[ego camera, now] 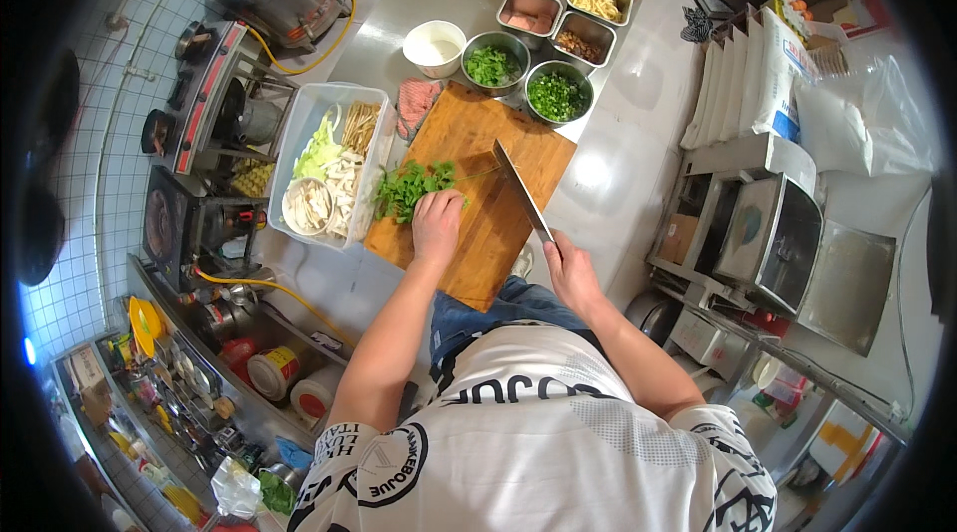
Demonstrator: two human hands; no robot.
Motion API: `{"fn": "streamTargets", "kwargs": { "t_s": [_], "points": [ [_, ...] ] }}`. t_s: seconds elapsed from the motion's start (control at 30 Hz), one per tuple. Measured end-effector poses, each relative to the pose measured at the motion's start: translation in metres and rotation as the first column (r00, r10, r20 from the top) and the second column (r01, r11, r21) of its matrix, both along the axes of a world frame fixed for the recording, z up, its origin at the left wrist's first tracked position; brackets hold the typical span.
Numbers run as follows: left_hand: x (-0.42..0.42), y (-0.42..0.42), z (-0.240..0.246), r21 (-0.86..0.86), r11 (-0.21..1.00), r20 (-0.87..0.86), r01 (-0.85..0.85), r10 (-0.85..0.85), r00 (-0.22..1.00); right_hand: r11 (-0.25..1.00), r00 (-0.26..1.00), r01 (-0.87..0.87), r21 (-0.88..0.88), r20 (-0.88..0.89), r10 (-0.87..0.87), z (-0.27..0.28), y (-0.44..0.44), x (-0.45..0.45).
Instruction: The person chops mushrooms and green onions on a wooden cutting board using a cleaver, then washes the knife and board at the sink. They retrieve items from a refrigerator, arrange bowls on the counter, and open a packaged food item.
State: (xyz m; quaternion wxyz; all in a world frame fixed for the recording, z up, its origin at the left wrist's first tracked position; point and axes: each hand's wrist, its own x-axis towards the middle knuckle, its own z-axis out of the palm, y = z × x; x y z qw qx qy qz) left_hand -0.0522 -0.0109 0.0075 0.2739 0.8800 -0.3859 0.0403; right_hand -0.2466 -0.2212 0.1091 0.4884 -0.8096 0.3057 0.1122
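Note:
My right hand (572,266) grips the handle of a kitchen knife (522,189) with a broad blade. The blade points away from me over the right side of a wooden cutting board (478,255). On the board's left side lies a bunch of leafy green herbs (407,189) that looks like cilantro. My left hand (437,221) rests with curled fingers on the near right edge of the bunch. A thin stem runs from the leaves toward the blade. My left fingertips are partly hidden.
Left of the board stands a clear plastic bin (377,158) of cut vegetables, by a red cloth (417,104). Beyond are a white tub (434,46), bowls of chopped herbs (490,67) and scallions (555,97), and several metal containers. Gas burners (205,91) line the left.

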Motion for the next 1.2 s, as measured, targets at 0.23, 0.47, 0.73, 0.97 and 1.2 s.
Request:
{"fn": "streamTargets", "kwargs": {
  "t_s": [0.23, 0.47, 0.73, 0.97, 1.2],
  "points": [
    [0.0, -0.026, 0.027, -0.021, 0.996, -0.011, -0.083, 0.082, 0.997, 0.983, 0.99, -0.133, -0.128, 0.02, 0.136, 0.009, -0.011, 0.004],
    [0.078, -0.032, 0.033, 0.216, 0.97, -0.045, 0.11, -0.103, 0.994, 0.992, 0.996, -0.089, -0.089, 0.009, 0.09, -0.002, -0.003, 0.007],
    [0.098, -0.009, 0.025, 0.577, 0.816, 0.078, 0.03, -0.092, 0.993, 0.984, 0.992, -0.123, -0.126, -0.006, 0.124, -0.007, -0.007, 0.011],
    [0.077, 0.005, 0.028, 0.346, 0.922, -0.057, -0.171, 0.203, 0.978, 0.966, 0.987, -0.157, -0.204, 0.002, 0.161, -0.007, 0.0, 0.01],
    [0.086, -0.022, 0.03, 0.421, 0.858, -0.16, -0.294, 0.389, 0.907, 0.956, 0.985, -0.173, -0.235, -0.039, 0.169, -0.004, 0.006, 0.012]
  ]
}}
